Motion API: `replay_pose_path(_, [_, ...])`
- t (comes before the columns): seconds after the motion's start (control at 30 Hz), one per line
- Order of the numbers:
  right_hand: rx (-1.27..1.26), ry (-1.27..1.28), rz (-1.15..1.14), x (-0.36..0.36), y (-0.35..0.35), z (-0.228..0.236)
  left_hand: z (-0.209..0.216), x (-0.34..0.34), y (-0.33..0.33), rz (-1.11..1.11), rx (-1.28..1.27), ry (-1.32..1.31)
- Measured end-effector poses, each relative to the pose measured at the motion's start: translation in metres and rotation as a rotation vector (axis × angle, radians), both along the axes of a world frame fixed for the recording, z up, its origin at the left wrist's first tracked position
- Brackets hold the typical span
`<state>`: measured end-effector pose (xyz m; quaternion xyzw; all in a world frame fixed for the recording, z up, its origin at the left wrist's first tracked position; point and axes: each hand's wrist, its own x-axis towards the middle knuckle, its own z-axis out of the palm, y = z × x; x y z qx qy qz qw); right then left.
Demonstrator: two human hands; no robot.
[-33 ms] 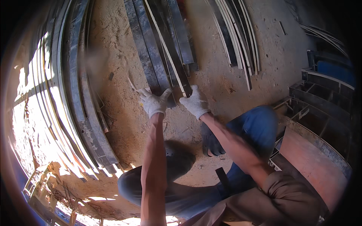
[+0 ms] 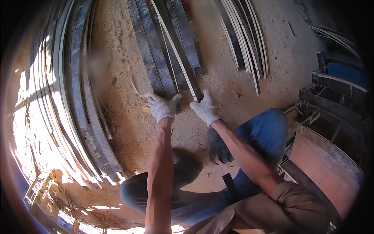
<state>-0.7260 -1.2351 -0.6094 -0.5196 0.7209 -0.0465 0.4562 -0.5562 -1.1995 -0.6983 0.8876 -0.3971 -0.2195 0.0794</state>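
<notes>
Both my hands wear pale knitted gloves. My right hand (image 2: pixel 207 108) grips the near end of a long narrow dark strip (image 2: pixel 186 71) with a pale edge, perhaps film-faced board. The strip stretches away from me over several flat dark boards (image 2: pixel 151 54). At the near ends of those boards rests my left hand (image 2: pixel 160 108), thumb and fingers spread, apparently touching them from above. A small yellowish thing (image 2: pixel 146 110), too hidden to name, shows beside its outer edge.
On the left lie long strips and boards (image 2: pixel 80 78), partly in bright sun. Another bundle of pale-edged strips (image 2: pixel 244 37) lies far right. Dark framed panels (image 2: pixel 331 113) and a pinkish board (image 2: pixel 321 167) are at the right. My bent legs (image 2: pixel 259 132) are close below my hands.
My right hand has shifted slightly right and toward me, and the held strip's near end has swung right with it. My left hand has moved a little to the right, its fingers still spread.
</notes>
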Motion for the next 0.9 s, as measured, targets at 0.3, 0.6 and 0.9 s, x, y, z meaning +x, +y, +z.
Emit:
replay_pose_path(0.3, [-0.383,0.467,0.163,0.047,-0.058,-0.076,0.004,-0.019,-0.011,0.059,0.092,0.356])
replay_pose_path(0.6, [-0.156,0.372,0.199,0.068,-0.076,-0.083,-0.03,0.0,0.011,0.179,-0.063,0.683])
replay_pose_path(0.9, [-0.098,0.072,0.133,0.015,-0.03,-0.034,-0.02,-0.011,-0.01,0.292,-0.278,1.113])
